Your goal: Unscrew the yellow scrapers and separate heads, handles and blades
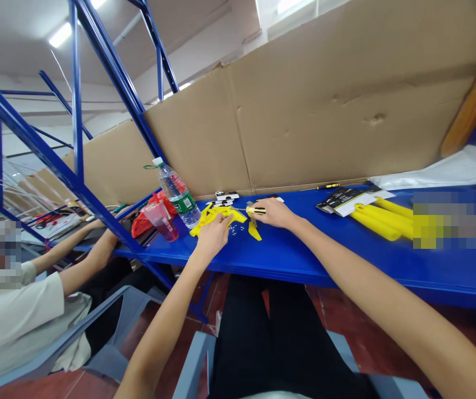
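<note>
My right hand (277, 213) is closed around a screwdriver (256, 210) with a yellow and black handle. Its thin shaft points left, toward the yellow plastic parts (238, 215) on the blue table. My left hand (214, 237) grips one of these parts, its fingers curled over it; the part's exact shape is partly hidden under the hand. Several small screws (233, 229) lie loose between my hands. A separate flat yellow piece (255, 231) rests just below the screwdriver handle.
Left of my hands stand a water bottle (179, 194) and a red-filled plastic cup (163, 221). To the right lie packaging cards (349, 200), long yellow pieces (377, 221) and another screwdriver (329, 186). A cardboard wall (324, 111) backs the table; a seated person (21, 327) works at left.
</note>
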Demonstrator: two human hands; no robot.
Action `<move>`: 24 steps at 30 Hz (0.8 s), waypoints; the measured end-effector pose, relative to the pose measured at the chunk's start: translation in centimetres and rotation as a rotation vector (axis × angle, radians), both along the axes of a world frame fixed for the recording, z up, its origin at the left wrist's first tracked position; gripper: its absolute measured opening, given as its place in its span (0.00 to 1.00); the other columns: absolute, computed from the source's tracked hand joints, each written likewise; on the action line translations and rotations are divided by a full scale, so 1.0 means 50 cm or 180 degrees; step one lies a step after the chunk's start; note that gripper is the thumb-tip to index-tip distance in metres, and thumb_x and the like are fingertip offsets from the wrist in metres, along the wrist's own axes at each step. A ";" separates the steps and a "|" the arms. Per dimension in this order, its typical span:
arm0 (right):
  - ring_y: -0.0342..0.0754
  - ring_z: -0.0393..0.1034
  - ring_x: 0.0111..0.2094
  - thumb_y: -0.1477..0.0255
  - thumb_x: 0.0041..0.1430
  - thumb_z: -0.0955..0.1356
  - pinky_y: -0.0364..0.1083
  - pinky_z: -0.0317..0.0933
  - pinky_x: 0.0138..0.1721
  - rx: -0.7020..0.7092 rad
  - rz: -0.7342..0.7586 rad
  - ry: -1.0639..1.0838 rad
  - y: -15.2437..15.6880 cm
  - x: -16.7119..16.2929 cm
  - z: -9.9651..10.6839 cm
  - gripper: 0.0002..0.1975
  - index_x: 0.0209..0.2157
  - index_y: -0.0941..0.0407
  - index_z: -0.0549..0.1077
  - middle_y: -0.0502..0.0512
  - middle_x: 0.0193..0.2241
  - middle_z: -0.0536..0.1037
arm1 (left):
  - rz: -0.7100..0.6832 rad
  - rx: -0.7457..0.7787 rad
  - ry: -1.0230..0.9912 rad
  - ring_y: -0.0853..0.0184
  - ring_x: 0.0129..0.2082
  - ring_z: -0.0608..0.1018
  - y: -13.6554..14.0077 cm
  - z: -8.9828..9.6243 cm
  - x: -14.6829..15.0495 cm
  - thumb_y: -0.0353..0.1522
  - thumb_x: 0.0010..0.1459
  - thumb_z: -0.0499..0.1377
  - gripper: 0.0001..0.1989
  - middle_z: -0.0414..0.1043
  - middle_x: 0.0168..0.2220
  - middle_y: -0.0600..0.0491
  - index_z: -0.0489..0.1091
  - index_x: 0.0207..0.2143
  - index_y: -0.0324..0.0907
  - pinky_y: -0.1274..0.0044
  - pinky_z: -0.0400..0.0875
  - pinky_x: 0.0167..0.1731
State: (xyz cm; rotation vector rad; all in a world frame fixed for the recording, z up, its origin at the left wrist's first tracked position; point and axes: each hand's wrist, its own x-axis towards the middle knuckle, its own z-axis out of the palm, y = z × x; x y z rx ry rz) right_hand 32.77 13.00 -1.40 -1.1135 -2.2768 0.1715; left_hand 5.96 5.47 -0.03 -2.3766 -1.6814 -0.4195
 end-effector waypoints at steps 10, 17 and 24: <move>0.56 0.80 0.48 0.55 0.77 0.69 0.48 0.57 0.38 0.0261 -0.0313 -0.0742 -0.039 0.013 0.042 0.18 0.55 0.48 0.87 0.58 0.49 0.86 | 0.0228 -0.0151 0.1022 0.50 0.54 0.83 -0.018 0.028 0.017 0.30 0.76 0.54 0.26 0.75 0.65 0.41 0.71 0.72 0.50 0.64 0.79 0.47; 0.54 0.78 0.42 0.55 0.81 0.64 0.48 0.53 0.35 0.0360 -0.0292 -0.0395 -0.042 0.009 0.046 0.22 0.51 0.49 0.89 0.58 0.44 0.85 | 0.0092 -0.0061 0.1251 0.51 0.51 0.84 -0.010 0.037 0.010 0.28 0.76 0.52 0.29 0.74 0.64 0.40 0.68 0.75 0.50 0.65 0.78 0.47; 0.56 0.80 0.42 0.58 0.69 0.74 0.49 0.59 0.37 0.0561 -0.0113 0.0195 -0.031 0.007 0.039 0.13 0.44 0.53 0.84 0.59 0.43 0.86 | -0.0088 0.0003 0.1402 0.51 0.51 0.84 -0.011 0.024 0.007 0.25 0.74 0.51 0.29 0.76 0.62 0.39 0.69 0.73 0.48 0.63 0.78 0.46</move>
